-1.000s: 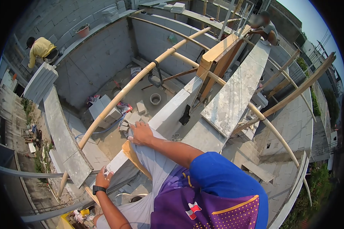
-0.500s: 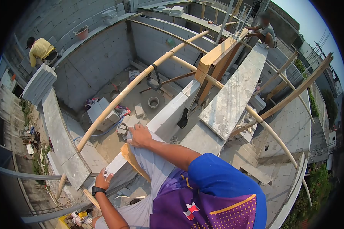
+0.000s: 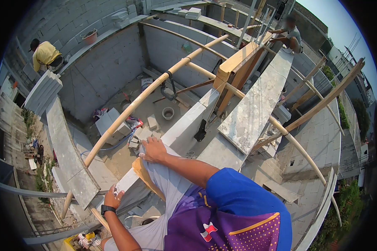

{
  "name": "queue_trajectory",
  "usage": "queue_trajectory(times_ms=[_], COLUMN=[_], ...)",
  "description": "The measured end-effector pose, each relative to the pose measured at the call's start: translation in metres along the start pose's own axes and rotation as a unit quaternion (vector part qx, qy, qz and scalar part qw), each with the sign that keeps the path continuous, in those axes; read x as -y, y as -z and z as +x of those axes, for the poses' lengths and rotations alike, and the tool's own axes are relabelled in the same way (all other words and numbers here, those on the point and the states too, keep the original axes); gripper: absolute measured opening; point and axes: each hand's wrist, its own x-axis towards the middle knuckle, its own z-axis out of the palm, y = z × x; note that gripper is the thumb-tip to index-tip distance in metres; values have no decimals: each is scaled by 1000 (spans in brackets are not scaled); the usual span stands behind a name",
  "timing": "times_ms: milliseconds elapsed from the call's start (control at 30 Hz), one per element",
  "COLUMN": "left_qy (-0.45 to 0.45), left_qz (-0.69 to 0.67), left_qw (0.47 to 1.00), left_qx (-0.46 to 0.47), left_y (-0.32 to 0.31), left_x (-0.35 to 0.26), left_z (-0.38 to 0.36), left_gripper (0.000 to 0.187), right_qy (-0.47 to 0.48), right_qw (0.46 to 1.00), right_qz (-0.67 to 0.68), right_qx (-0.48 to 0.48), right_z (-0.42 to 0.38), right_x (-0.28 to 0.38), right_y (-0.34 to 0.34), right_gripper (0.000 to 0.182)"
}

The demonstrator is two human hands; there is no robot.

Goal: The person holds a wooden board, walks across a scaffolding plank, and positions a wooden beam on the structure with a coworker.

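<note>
My left hand (image 3: pixel 113 198), with a dark watch on its wrist, rests on the end of a pale wall block (image 3: pixel 127 179), its thumb apart from the fingers. On my bent knee, over grey trousers (image 3: pixel 166 170), lies my right hand (image 3: pixel 154 149) with the fingers spread and nothing held. A yellowish wooden board (image 3: pixel 141 170) shows beside that knee. Beyond the knee, the top of a white block wall (image 3: pixel 184 128) runs away from me, and a black object (image 3: pixel 200 131) hangs on its side.
Bamboo poles (image 3: pixel 144 94) cross over the room below, where a bucket (image 3: pixel 168 113) and loose blocks stand. A plank walkway (image 3: pixel 255 106) lies on the right. One person in yellow (image 3: pixel 47 56) bends at far left; another person (image 3: pixel 292 35) crouches at upper right.
Both my hands stay where they were. The person in yellow has shifted the head very slightly.
</note>
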Motion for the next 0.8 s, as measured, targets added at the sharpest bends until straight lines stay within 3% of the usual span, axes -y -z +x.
queue_trajectory(times_ms=[600,700,800], left_qy=[-4,4,-11], left_qz=[-5,-10,-2], left_qw=[1000,1000,1000], left_qx=[-1,4,-5], left_y=[-7,-2,-2], left_x=[14,6,9], left_z=[7,6,10], left_gripper=[70,70,70], right_qy=[-14,-55,-127], right_qw=[1000,989,908], right_qz=[14,138,388], right_qx=[18,10,-91], right_z=[-1,5,25], right_x=[0,-12,-57], right_y=[6,9,-8], right_gripper=[73,76,84])
